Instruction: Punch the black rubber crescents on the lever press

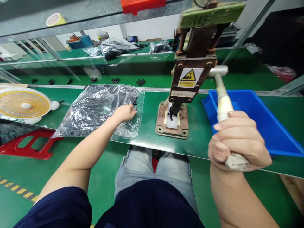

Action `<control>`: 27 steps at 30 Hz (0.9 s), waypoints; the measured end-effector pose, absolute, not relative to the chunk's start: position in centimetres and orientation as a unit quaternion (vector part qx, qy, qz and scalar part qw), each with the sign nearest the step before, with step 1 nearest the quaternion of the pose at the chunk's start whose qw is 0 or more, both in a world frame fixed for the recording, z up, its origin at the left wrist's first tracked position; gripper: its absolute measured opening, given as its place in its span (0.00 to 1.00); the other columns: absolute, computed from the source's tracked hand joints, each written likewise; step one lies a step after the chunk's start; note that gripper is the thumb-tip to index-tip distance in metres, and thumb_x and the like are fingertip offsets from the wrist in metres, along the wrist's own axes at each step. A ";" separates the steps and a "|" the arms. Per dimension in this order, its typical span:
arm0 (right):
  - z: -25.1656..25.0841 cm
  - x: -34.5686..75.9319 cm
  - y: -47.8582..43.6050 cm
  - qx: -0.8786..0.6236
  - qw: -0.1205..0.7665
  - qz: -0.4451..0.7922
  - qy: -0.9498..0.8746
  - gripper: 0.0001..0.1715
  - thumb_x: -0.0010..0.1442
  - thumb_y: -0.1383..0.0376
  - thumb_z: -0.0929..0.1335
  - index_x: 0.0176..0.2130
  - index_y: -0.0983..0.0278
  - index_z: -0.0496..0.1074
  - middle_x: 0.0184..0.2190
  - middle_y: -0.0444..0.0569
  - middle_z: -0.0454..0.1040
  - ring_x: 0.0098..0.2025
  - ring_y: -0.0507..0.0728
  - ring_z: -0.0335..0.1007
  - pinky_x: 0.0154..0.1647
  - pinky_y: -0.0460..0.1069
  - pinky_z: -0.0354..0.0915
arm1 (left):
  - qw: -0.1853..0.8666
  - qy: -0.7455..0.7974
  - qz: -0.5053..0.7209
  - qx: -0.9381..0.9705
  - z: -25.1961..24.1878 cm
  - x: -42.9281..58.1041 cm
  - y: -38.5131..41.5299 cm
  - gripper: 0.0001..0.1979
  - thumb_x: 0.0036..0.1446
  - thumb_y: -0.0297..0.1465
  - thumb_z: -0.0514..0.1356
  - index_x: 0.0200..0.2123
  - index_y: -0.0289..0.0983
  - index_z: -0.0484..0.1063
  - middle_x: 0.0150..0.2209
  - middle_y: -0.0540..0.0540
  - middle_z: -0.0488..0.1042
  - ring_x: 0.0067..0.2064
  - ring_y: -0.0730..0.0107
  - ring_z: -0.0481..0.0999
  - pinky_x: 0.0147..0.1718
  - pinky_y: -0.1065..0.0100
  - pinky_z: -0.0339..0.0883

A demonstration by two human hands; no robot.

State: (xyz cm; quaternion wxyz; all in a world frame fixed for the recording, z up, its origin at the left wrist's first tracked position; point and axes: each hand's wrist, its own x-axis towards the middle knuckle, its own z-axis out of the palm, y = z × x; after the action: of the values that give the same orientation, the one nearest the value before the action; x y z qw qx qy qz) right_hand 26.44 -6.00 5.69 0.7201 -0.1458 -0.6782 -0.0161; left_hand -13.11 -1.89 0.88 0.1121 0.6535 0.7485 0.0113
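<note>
My right hand [239, 141] is wrapped round the tape-covered lever handle [224, 106] of a hand press [191, 66]. Beneath the press ram, a curved black part [171, 114] stands over a pale plate on the rusty base [161, 122]. My left hand [125, 113] lies over the right end of a clear plastic bag [92, 110] full of black parts. Its fingers are curled closed, and dark bits show by the fingertips; what they grip, if anything, is hidden.
A blue bin [268, 120] stands right of the press, behind my right hand. A white and yellow fan [25, 104] lies at the left. Several small black pieces [141, 82] line the bench's back strip. A red stool [35, 147] is below left.
</note>
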 end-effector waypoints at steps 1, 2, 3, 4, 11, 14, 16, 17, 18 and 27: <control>5.7 26.4 -6.0 -0.146 0.723 -0.015 -0.675 0.24 0.63 0.58 0.74 0.22 0.59 0.65 0.22 0.36 0.73 0.31 0.52 0.77 0.50 0.64 0.77 | 0.084 0.759 -0.031 0.645 1.3 -14.3 -2.1 0.17 0.67 0.46 0.59 0.45 0.40 0.78 0.45 0.38 0.85 0.48 0.49 0.83 0.46 0.57 0.73; 5.7 26.4 -6.0 -0.147 0.723 -0.011 -0.675 0.23 0.63 0.58 0.75 0.22 0.59 0.65 0.22 0.36 0.73 0.31 0.52 0.77 0.51 0.64 0.77 | 0.058 0.765 -0.063 0.638 1.6 -15.2 -2.2 0.19 0.68 0.47 0.58 0.48 0.39 0.79 0.48 0.35 0.84 0.50 0.46 0.83 0.48 0.55 0.73; 5.6 26.4 -6.0 -0.149 0.723 -0.006 -0.675 0.23 0.62 0.58 0.75 0.22 0.59 0.65 0.22 0.36 0.74 0.31 0.52 0.77 0.51 0.64 0.77 | 0.035 0.767 -0.087 0.635 1.9 -15.9 -2.2 0.22 0.68 0.47 0.57 0.51 0.38 0.79 0.51 0.34 0.84 0.53 0.44 0.83 0.50 0.53 0.72; 5.6 26.4 -6.0 -0.150 0.723 -0.002 -0.674 0.23 0.62 0.58 0.75 0.22 0.59 0.66 0.22 0.36 0.74 0.31 0.52 0.77 0.52 0.64 0.77 | 0.013 0.766 -0.102 0.634 2.2 -16.4 -2.1 0.24 0.69 0.48 0.55 0.53 0.37 0.79 0.53 0.32 0.83 0.55 0.42 0.81 0.53 0.51 0.71; 5.6 26.5 -5.9 -0.161 0.721 -0.013 -0.674 0.24 0.62 0.56 0.75 0.21 0.58 0.65 0.21 0.35 0.73 0.30 0.52 0.76 0.50 0.64 0.78 | -0.044 0.736 -0.073 0.672 1.5 -14.8 2.5 0.27 0.70 0.50 0.52 0.57 0.40 0.81 0.63 0.33 0.76 0.68 0.38 0.68 0.63 0.46 0.63; 5.9 26.7 -6.2 -0.164 0.710 -0.015 -0.685 0.22 0.63 0.58 0.74 0.22 0.58 0.66 0.22 0.35 0.73 0.30 0.52 0.77 0.51 0.64 0.77 | -0.036 0.726 -0.102 0.679 0.6 -14.1 4.9 0.30 0.67 0.52 0.56 0.61 0.40 0.79 0.64 0.32 0.74 0.69 0.36 0.65 0.64 0.44 0.61; 6.0 26.8 -6.4 -0.165 0.703 -0.011 -0.692 0.21 0.63 0.58 0.74 0.23 0.58 0.66 0.23 0.35 0.74 0.31 0.52 0.77 0.51 0.65 0.77 | -0.027 0.727 -0.132 0.673 0.2 -14.3 5.9 0.35 0.65 0.53 0.57 0.67 0.38 0.74 0.67 0.29 0.71 0.70 0.35 0.64 0.65 0.42 0.60; 6.0 26.9 -6.5 -0.166 0.698 -0.009 -0.697 0.20 0.63 0.59 0.74 0.23 0.58 0.66 0.24 0.35 0.74 0.32 0.52 0.77 0.52 0.65 0.77 | -0.023 0.730 -0.143 0.668 0.1 -14.5 6.2 0.37 0.64 0.53 0.57 0.68 0.37 0.72 0.68 0.28 0.70 0.71 0.34 0.64 0.66 0.42 0.59; 6.0 26.9 -6.5 -0.167 0.694 -0.007 -0.701 0.20 0.63 0.59 0.74 0.23 0.58 0.66 0.24 0.36 0.75 0.32 0.53 0.77 0.52 0.66 0.77 | -0.019 0.732 -0.151 0.664 0.0 -14.8 6.3 0.38 0.64 0.53 0.57 0.69 0.35 0.71 0.68 0.27 0.70 0.71 0.33 0.64 0.66 0.42 0.59; 5.9 26.7 -6.0 -0.150 0.704 -0.021 -0.694 0.20 0.62 0.59 0.74 0.24 0.58 0.66 0.23 0.37 0.73 0.31 0.53 0.76 0.50 0.65 0.77 | -0.024 0.702 -0.123 0.701 0.1 -14.0 4.6 0.30 0.62 0.38 0.58 0.64 0.30 0.75 0.61 0.22 0.76 0.64 0.32 0.73 0.64 0.43 0.57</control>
State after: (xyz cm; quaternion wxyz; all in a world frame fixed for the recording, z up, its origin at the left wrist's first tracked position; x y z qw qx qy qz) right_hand 26.71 -6.02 5.89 0.7039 -0.1502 -0.6939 -0.0214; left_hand -13.97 4.64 0.10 -0.0239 0.7014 0.7017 -0.1231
